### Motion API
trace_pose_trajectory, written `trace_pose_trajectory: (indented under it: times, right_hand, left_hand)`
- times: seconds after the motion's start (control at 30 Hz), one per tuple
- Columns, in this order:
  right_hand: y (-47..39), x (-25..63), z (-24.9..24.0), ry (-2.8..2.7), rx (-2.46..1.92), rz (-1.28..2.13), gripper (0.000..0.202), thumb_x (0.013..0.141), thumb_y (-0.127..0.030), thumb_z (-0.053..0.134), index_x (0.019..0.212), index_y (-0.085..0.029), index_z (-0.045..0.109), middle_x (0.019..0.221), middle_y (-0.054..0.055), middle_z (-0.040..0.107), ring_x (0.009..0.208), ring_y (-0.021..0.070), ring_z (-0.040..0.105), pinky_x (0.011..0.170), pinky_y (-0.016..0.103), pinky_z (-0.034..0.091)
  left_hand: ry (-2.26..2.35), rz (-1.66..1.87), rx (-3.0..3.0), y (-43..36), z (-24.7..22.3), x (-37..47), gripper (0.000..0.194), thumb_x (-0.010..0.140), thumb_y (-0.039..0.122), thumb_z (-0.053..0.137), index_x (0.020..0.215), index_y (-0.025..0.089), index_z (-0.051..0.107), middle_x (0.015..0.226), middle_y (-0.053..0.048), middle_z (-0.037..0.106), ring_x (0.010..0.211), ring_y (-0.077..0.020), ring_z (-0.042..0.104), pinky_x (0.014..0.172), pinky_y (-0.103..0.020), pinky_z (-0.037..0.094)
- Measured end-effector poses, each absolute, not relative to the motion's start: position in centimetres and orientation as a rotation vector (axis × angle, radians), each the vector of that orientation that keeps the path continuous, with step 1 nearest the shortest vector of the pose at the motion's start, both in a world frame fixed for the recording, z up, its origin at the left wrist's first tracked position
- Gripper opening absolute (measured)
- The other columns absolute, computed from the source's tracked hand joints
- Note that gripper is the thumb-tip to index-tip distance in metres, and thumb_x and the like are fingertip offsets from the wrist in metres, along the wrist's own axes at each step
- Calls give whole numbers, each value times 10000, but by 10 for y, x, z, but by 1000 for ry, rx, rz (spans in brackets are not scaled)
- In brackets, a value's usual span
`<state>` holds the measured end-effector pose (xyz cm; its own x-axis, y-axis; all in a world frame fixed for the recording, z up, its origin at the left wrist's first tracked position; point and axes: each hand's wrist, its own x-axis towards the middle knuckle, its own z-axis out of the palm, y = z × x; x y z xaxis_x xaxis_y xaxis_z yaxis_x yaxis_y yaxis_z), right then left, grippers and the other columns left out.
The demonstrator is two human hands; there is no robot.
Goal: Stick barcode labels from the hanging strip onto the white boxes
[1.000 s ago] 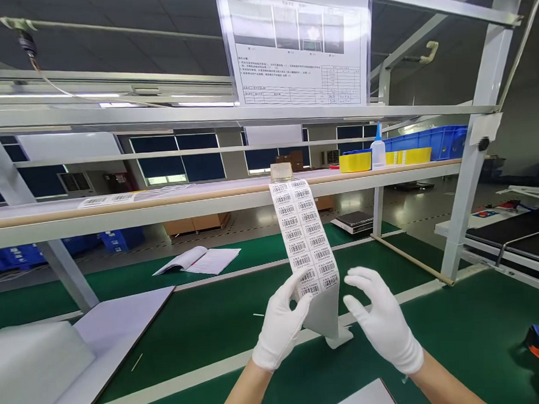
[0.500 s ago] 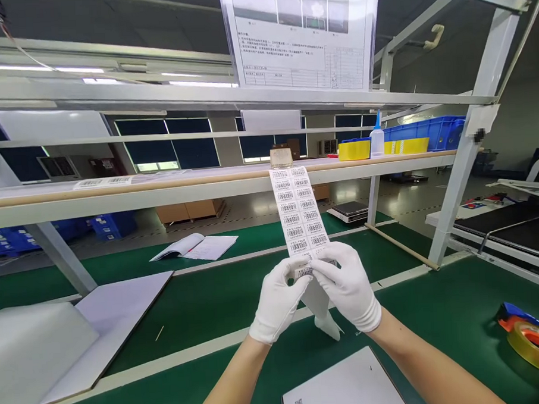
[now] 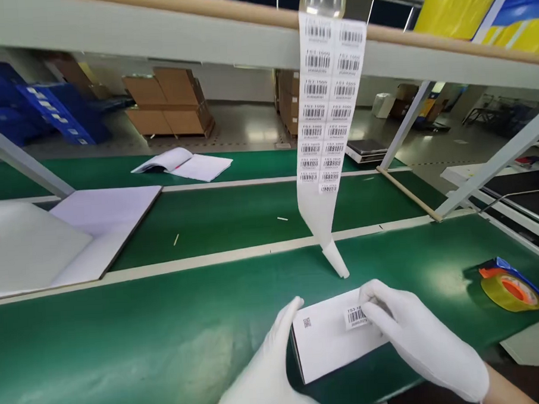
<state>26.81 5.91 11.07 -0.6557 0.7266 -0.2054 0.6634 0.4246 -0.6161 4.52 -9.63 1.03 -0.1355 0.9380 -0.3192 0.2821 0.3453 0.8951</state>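
A white box (image 3: 323, 351) with a small square code lies on the green work surface. My right hand (image 3: 418, 332), in a white glove, pinches a barcode label (image 3: 355, 317) by its right edge, at the top face of the box. My left hand (image 3: 272, 368), gloved too, is at the box's left edge with thumb and fingers apart, holding nothing. A strip of barcode labels (image 3: 321, 110) hangs from the shelf above, its bare backing curling down to the green surface behind the box.
At the right lies a tape dispenser with yellow tape (image 3: 508, 293). An open notebook (image 3: 205, 167) is at the back, a white board (image 3: 113, 215) at the left. The shelf beam (image 3: 177, 36) crosses above, with slanted posts at both sides.
The view has tipped downward. Both hands have left the hanging strip and moved down to the white box; a single label is now in my right hand, and my left hand has opened.
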Motion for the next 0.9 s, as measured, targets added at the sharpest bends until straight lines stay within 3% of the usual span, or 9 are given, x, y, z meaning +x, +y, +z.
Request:
trace_pose_trajectory:
  times: [0.17,0.47,0.9]
  right_hand:
    - [46,240,108,-2699,-1301,1213,231,1001,-201,452,774,-239,472,747,-52,565,714,160,538,662,285,395]
    - [36,225,91,-2822,-1370,1172,224,970,-139,478,764,-224,483,733,-50,626,675,153,580,637,292,371]
    - [33,225,86,-2870,-1344,1084,226,982,-153,459,770,-230,460,723,-44,622,646,160,572,608,297,353]
  left_hand:
    - [1658,864,963,-107,-3,75,1311,603,305,889,1651,284,101,1677,-158,317,1534,-401,349,1237,-620,352]
    - [1678,941,1049,-107,-10,72,1150,561,317,925,1533,285,311,1582,-171,430,1452,-442,442,1200,-658,382]
    - [1677,968,1175,-106,-15,69,1144,584,346,946,1518,350,285,1535,-137,457,1378,-423,512,1120,-647,468]
